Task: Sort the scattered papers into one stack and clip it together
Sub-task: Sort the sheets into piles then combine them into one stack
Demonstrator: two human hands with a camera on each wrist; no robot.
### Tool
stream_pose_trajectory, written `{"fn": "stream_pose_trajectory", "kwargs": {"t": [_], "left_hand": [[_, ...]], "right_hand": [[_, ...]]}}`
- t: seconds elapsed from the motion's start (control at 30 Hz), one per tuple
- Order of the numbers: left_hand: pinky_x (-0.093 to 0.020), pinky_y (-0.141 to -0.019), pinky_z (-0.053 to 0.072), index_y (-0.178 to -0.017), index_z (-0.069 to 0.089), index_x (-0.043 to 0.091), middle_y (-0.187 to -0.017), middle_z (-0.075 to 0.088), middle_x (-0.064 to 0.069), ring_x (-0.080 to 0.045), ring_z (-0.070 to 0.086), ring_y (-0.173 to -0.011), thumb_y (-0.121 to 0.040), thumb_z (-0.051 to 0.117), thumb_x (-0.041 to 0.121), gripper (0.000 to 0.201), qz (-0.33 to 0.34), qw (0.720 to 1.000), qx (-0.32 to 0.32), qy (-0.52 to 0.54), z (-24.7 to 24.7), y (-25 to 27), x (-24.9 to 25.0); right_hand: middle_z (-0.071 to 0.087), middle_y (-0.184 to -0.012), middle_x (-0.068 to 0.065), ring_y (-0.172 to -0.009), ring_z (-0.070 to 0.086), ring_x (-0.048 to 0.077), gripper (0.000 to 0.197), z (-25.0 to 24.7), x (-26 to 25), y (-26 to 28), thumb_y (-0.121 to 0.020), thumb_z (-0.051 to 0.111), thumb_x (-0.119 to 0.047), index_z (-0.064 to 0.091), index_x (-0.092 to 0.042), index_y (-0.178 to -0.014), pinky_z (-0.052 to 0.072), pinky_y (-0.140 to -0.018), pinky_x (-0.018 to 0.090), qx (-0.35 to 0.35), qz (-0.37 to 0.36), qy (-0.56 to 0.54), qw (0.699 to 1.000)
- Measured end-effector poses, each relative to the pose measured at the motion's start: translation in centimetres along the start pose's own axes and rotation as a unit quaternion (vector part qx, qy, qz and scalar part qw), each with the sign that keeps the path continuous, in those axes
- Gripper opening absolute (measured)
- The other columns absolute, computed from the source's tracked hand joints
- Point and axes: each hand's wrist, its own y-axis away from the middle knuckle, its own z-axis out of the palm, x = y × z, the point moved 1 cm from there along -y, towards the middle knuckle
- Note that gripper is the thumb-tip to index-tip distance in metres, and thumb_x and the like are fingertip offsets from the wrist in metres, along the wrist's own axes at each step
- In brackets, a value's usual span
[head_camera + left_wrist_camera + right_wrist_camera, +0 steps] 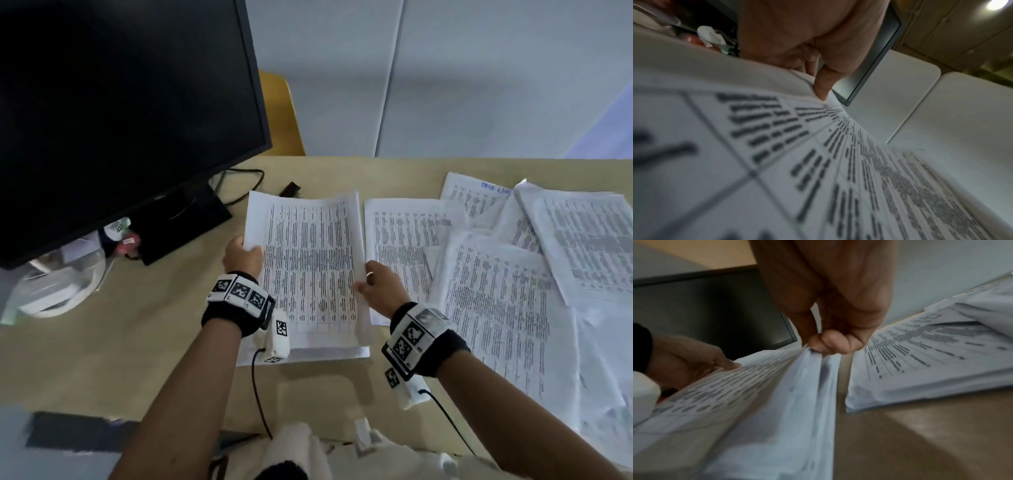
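Observation:
A stack of printed papers (308, 267) is held just above the tan table, over another sheet lying flat beneath it. My left hand (244, 257) grips the stack's left edge, thumb on top (823, 87). My right hand (375, 284) pinches the stack's right edge (812, 356), fingers curled round it. Scattered papers (507, 274) overlap across the right half of the table (920, 356). A black binder clip (290, 189) lies on the table behind the stack's far edge.
A dark monitor (120, 113) on its stand fills the left back, with cables and a plastic bag (58, 291) beneath it. A yellow chair back (279, 113) stands behind the table. Bare tabletop (120, 342) lies at the front left.

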Motion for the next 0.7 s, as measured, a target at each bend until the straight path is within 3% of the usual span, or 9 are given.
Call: {"fn": "stream_pose_trajectory", "kwargs": {"t": [0.13, 0.2, 0.3, 0.37, 0.47, 0.53, 0.6, 0.7], "left_hand": [[-0.034, -0.093, 0.044, -0.122, 0.055, 0.003, -0.126, 0.058, -0.017, -0.034, 0.054, -0.117, -0.089, 0.047, 0.008, 0.034, -0.016, 0.999, 0.008, -0.039, 0.2, -0.2, -2.2], [-0.035, -0.093, 0.042, -0.122, 0.053, 0.001, -0.128, 0.055, -0.02, -0.035, 0.051, -0.118, -0.089, 0.048, 0.007, 0.034, -0.022, 0.998, 0.0, -0.065, 0.5, -0.1, -2.7], [-0.041, -0.103, 0.034, -0.135, 0.038, 0.009, -0.138, 0.033, -0.018, -0.036, 0.034, -0.127, -0.086, 0.057, 0.019, 0.053, -0.068, 0.99, -0.034, -0.123, 1.0, 0.2, -3.4], [-0.045, -0.109, 0.029, -0.142, 0.025, 0.012, -0.141, 0.023, -0.016, -0.035, 0.026, -0.131, -0.084, 0.062, 0.03, 0.071, -0.083, 0.981, -0.068, -0.161, 1.5, 0.7, -3.7], [-0.045, -0.109, 0.026, -0.141, 0.021, 0.007, -0.143, 0.018, -0.015, -0.035, 0.02, -0.132, -0.084, 0.063, 0.027, 0.074, -0.081, 0.98, -0.076, -0.163, 2.2, 1.1, -3.5], [-0.044, -0.111, 0.027, -0.14, 0.022, 0.005, -0.143, 0.017, -0.015, -0.034, 0.02, -0.132, -0.083, 0.065, 0.023, 0.074, -0.089, 0.98, -0.064, -0.169, 2.4, 1.2, -3.1], [-0.043, -0.113, 0.025, -0.143, 0.016, 0.01, -0.144, 0.011, -0.013, -0.032, 0.017, -0.132, -0.08, 0.065, 0.017, 0.08, -0.077, 0.981, -0.046, -0.17, 3.0, 1.5, -2.3], [-0.045, -0.111, 0.024, -0.141, 0.019, 0.017, -0.145, 0.011, -0.011, -0.03, 0.019, -0.131, -0.077, 0.067, 0.01, 0.08, -0.004, 0.991, -0.026, -0.129, 4.8, 2.6, 0.0]], "right_hand": [[0.06, -0.079, 0.01, -0.068, 0.051, 0.016, 0.026, 1.7, 0.7, 0.1, -0.086, 0.058, -0.012, 0.05, -0.002, -0.109, 0.045, -0.063, 0.022, 0.011, 0.029, 0.008, 0.999], [0.062, -0.097, 0.014, -0.08, 0.052, 0.017, 0.037, 2.1, 0.9, 0.3, -0.086, 0.059, -0.012, 0.044, -0.005, -0.118, 0.044, -0.075, 0.024, 0.02, 0.044, 0.031, 0.998], [0.054, -0.118, 0.014, -0.103, 0.053, 0.022, 0.052, 2.5, 0.9, 0.6, -0.085, 0.06, -0.011, 0.035, -0.005, -0.13, 0.044, -0.092, 0.029, 0.013, 0.047, 0.051, 0.997], [0.044, -0.128, 0.013, -0.115, 0.048, 0.026, 0.052, 2.9, 1.0, 0.7, -0.087, 0.057, -0.011, 0.033, -0.005, -0.132, 0.038, -0.102, 0.035, 0.001, 0.051, 0.069, 0.996], [0.04, -0.127, 0.013, -0.11, 0.048, 0.026, 0.043, 3.0, 0.8, 0.9, -0.089, 0.053, -0.01, 0.038, -0.003, -0.129, 0.037, -0.103, 0.035, -0.02, 0.05, 0.083, 0.995], [0.043, -0.119, 0.01, -0.101, 0.047, 0.02, 0.039, 2.3, 0.7, 0.8, -0.09, 0.051, -0.01, 0.041, -0.002, -0.127, 0.037, -0.099, 0.028, -0.025, 0.031, 0.085, 0.996], [0.046, -0.125, 0.011, -0.107, 0.049, 0.019, 0.039, 0.9, 0.9, 0.6, -0.09, 0.05, -0.01, 0.043, -0.004, -0.128, 0.036, -0.099, 0.024, 0.005, 0.011, 0.07, 0.997], [0.043, -0.131, 0.013, -0.117, 0.045, 0.025, 0.039, -2.2, 2.3, -0.1, -0.088, 0.05, -0.009, 0.043, -0.007, -0.127, 0.036, -0.104, 0.034, 0.117, 0.035, 0.057, 0.991]]}}
